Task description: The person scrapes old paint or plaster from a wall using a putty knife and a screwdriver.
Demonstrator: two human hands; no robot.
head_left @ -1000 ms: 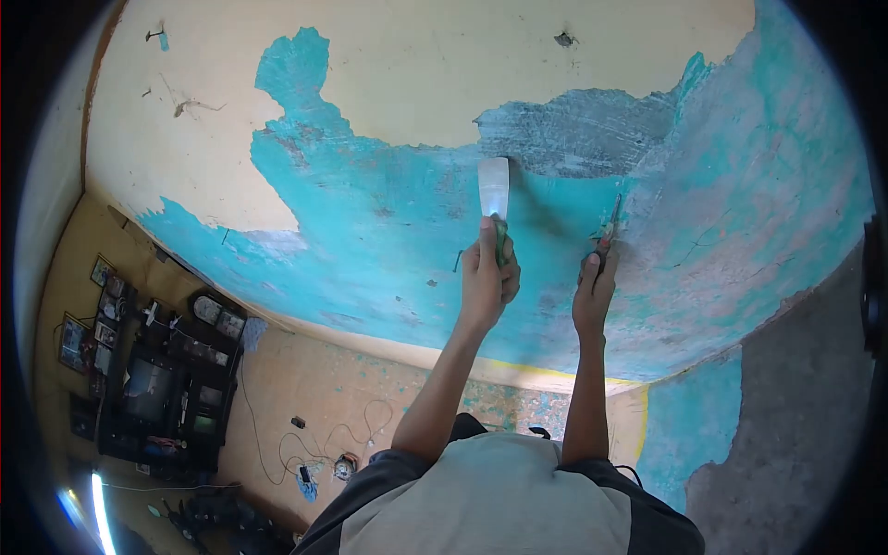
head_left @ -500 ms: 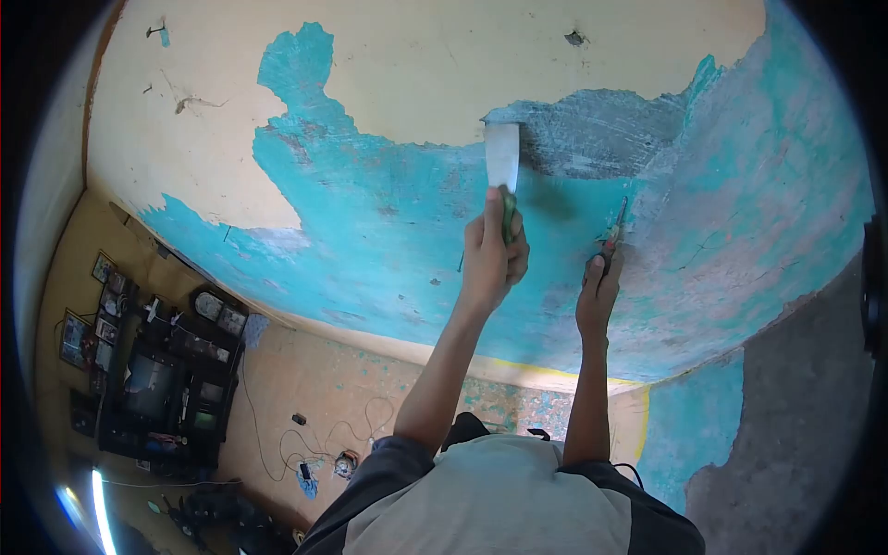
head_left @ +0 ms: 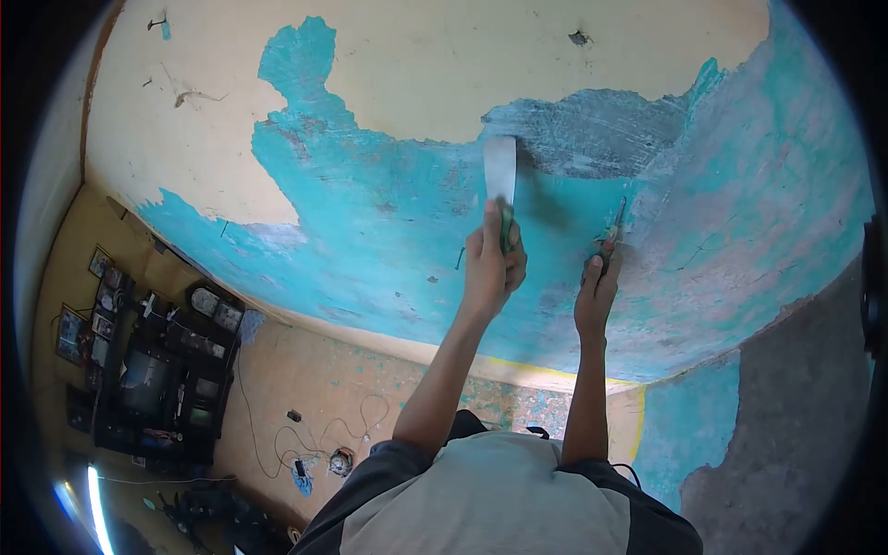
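- The green handle (head_left: 506,222) of a scraper (head_left: 500,166) is gripped by the left hand (head_left: 488,268), fingers curled round it and one digit laid along it towards the blade.
- A narrow tool (head_left: 618,220) is pinched in the right hand (head_left: 597,287), beside and slightly lower than the scraper grip; its tip is pointed up the wall.
- Since half a second ago, the scraper has been drawn slightly back towards the body, off the ragged left corner of the grey patch (head_left: 592,139). Its edge is now held just below that corner, so the corner is no longer covered; whether the wall is touched cannot be told.
- Above the grip, the blade is bordered by the grey patch up and to the right, and by the cream paint (head_left: 416,74) further up, which is ended in a jagged line.
- Around both grips, turquoise paint (head_left: 370,213) is seen; between the hands, sideways room seems to be left for the blade.
- Just left of the left grip, a nail (head_left: 460,257) is set in the wall; it could be caught by the knuckles on a leftward sweep.
- Well below and left of both grips, a cable (head_left: 263,453) is spread on the floor (head_left: 305,361), near a dark shelf unit (head_left: 118,407).
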